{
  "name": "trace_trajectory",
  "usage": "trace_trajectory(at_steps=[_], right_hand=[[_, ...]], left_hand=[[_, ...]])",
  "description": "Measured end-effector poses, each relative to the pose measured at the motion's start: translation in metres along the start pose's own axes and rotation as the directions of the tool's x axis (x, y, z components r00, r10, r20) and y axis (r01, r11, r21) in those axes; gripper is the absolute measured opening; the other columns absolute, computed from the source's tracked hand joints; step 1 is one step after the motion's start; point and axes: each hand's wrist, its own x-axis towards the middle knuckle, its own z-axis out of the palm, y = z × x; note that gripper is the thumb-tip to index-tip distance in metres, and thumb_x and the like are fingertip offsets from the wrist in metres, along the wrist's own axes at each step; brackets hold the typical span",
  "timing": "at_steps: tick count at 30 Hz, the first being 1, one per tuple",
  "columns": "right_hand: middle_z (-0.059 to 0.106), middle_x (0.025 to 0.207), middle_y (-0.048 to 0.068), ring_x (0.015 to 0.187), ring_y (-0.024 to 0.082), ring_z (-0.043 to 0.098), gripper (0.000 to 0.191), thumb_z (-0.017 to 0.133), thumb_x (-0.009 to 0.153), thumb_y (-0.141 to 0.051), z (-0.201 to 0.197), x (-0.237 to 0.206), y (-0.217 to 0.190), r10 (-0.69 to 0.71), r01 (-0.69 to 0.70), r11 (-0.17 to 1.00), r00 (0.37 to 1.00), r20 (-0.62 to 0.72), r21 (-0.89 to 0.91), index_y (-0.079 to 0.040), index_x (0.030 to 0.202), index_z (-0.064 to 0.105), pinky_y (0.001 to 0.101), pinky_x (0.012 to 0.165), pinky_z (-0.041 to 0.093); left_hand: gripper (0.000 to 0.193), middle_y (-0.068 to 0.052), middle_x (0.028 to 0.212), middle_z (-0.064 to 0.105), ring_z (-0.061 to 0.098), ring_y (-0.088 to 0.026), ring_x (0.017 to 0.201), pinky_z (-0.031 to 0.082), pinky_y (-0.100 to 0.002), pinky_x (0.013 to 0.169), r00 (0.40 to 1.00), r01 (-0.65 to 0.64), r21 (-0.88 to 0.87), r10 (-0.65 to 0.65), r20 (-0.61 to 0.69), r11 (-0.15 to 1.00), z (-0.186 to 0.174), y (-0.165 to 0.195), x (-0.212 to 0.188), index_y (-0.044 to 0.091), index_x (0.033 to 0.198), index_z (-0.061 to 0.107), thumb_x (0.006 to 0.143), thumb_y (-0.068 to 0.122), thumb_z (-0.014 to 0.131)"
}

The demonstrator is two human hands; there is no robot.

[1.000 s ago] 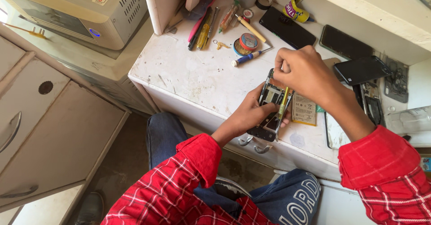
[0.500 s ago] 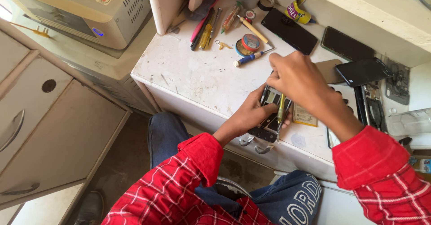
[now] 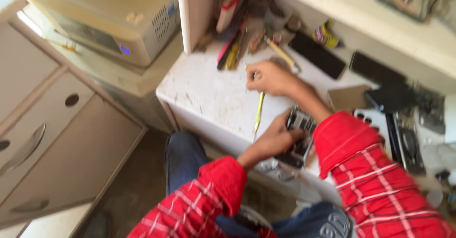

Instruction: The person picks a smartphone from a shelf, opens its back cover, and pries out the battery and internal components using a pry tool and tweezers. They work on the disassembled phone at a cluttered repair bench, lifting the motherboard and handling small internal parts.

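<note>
The right hand lies out across the scuffed white worktop with its fingers curled together on the upper end of a slim yellow-handled screwdriver, whose shaft hangs down toward six o'clock, tip near the counter's front edge. At about four o'clock from it, the left hand is clamped around the lower part of an opened dark phone body with its circuitry bared, held at the counter's near edge.

Judging by this, the step in hand is a change of tool or a fetch from the clutter. The tool is off the phone and the right hand sits next to the heap of pens, drivers and small tools at eleven o'clock. The next move calls for a steady left grip and a careful return of the tip to a small fastener.

At one to three o'clock lie two flat black phone-like slabs, a tan card and dark parts. A beige box-shaped machine with a small blue light stands at nine o'clock.

Motion blur smears the whole view; what the right fingertips touch besides the tool cannot be told, possibly a small round object beneath them. The right-hand parts are cut off by the edge.
</note>
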Motion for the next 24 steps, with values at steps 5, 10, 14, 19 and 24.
trace_trajectory(at_steps=[5, 10, 14, 19, 24], right_hand=[[0.072, 0.072, 0.015, 0.07, 0.025, 0.07, 0.018, 0.072, 0.078, -0.024, 0.008, 0.017, 0.014, 0.006, -0.004, 0.971, 1.0, 0.011, -0.239, -0.007, 0.085, 0.075, 0.0382, 0.069, 0.054], [0.073, 0.075, 0.015, 0.075, 0.027, 0.072, 0.02, 0.068, 0.081, -0.024, 0.005, 0.016, 0.018, 0.013, 0.005, 0.967, 0.997, 0.07, -0.254, -0.008, 0.09, 0.077, 0.0398, 0.075, 0.055], [0.072, 0.072, 0.017, 0.074, 0.028, 0.069, 0.02, 0.069, 0.082, -0.024, -0.003, 0.008, 0.013, 0.013, -0.005, 0.951, 1.0, 0.026, -0.309, -0.008, 0.091, 0.079, 0.0397, 0.075, 0.053], [0.071, 0.069, 0.015, 0.064, 0.022, 0.067, 0.02, 0.068, 0.089, -0.022, -0.017, -0.02, -0.009, 0.066, -0.069, 0.997, 0.994, -0.088, -0.028, -0.004, 0.092, 0.074, 0.0362, 0.062, 0.053], [0.074, 0.081, 0.006, 0.071, 0.007, 0.069, 0.021, 0.069, 0.098, -0.023, -0.027, -0.102, -0.051, -0.158, 0.194, 0.981, 0.853, -0.497, 0.022, -0.003, 0.101, 0.071, 0.0289, 0.064, 0.053]], left_hand=[[0.044, -0.008, 0.103, 0.069, 0.064, -0.013, 0.09, 0.055, -0.028, 0.081, 0.99, -0.137, -0.068, 0.139, 0.023, 0.988, 0.0, -0.009, 0.0, -0.005, 0.132, 0.054, 0.089, 0.002, 0.064], [0.046, -0.009, 0.101, 0.068, 0.064, -0.014, 0.088, 0.055, -0.028, 0.08, 0.994, -0.104, -0.067, 0.106, 0.03, 0.992, 0.0, -0.011, 0.0, -0.004, 0.132, 0.053, 0.088, 0.004, 0.063], [0.047, -0.009, 0.097, 0.069, 0.064, -0.014, 0.083, 0.055, -0.028, 0.077, 0.996, -0.088, -0.014, 0.088, 0.017, 0.996, 0.001, -0.004, 0.0, -0.003, 0.132, 0.053, 0.087, 0.005, 0.065], [0.04, -0.011, 0.094, 0.07, 0.07, -0.018, 0.08, 0.06, -0.031, 0.074, 0.995, 0.066, -0.248, -0.046, 0.084, 0.967, 0.003, 0.006, -0.003, -0.001, 0.128, 0.05, 0.089, 0.0, 0.061], [0.038, -0.014, 0.101, 0.071, 0.071, -0.019, 0.087, 0.061, -0.032, 0.079, 0.99, 0.069, -0.306, -0.028, 0.135, 0.95, 0.001, 0.008, -0.008, -0.002, 0.132, 0.051, 0.095, -0.005, 0.057]])
